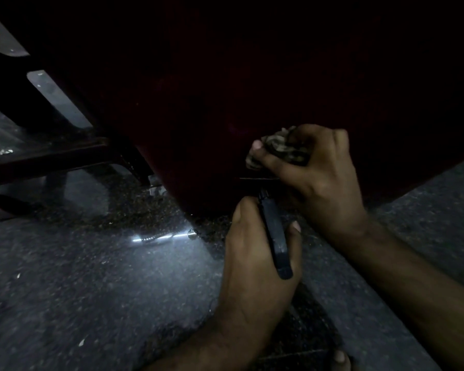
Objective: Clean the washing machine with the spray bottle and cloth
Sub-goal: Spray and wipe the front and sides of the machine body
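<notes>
The scene is very dark. The dark red side of the washing machine point(225, 103) fills the upper frame. My right hand point(316, 172) grips a crumpled patterned cloth point(276, 148) and presses it against the machine's lower edge. Just below it, my left hand point(255, 253) holds a slim dark object point(276, 236), perhaps a spray bottle's black head or trigger, with its tip pointing up at the machine's bottom edge. I cannot make out the bottle's body.
The machine stands on a speckled stone floor point(91, 277) with a bright light reflection point(158, 238). A dark metal stand or frame point(51, 159) is at left. A toe point(340, 358) shows at the bottom edge.
</notes>
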{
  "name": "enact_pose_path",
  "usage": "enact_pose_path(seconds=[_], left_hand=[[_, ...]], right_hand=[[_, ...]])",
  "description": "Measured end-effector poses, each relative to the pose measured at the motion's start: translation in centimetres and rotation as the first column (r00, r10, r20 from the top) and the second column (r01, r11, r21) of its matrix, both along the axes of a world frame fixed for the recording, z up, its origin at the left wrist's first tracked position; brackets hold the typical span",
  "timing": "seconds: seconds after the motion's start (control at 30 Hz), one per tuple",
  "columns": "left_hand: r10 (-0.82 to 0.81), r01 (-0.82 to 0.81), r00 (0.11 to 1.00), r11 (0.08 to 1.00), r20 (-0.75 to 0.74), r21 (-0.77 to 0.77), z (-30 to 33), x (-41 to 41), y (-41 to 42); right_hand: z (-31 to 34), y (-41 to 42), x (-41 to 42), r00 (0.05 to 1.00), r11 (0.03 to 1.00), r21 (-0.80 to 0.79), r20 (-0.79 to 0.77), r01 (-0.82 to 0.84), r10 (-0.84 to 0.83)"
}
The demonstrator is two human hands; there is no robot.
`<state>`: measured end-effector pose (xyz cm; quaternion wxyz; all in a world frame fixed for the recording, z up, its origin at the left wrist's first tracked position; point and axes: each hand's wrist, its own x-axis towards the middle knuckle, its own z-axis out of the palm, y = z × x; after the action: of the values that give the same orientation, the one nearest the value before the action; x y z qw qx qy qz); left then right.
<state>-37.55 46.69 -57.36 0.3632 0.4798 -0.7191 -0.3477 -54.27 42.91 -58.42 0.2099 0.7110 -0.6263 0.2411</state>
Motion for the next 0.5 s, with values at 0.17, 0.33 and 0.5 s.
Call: enact_pose_path(seconds=[0.17, 0.33, 0.5], left_hand=[[-0.064, 0.063, 0.998, 0.996, 0.008, 0.057, 0.1, 0.4, 0.1], [-0.049, 0.049, 0.999, 0.996, 0.001, 0.070, -0.2, 1.1, 0.0], [-0.062, 0.058, 0.998, 0.992, 0.026, 0.108, -0.7, 1.4, 0.0]], right_hand=[[-2.4, -0.2, 0.2, 0.971, 0.979, 0.074, -0.134, -0.189, 0.198], [-2.9, 1.6, -1.5, 0.995, 0.999, 0.048, -0.094, -0.022, 0.027], [-1.4, -1.1, 2.1, 0.985, 0.986, -0.100, -0.121, -0.131, 0.119]])
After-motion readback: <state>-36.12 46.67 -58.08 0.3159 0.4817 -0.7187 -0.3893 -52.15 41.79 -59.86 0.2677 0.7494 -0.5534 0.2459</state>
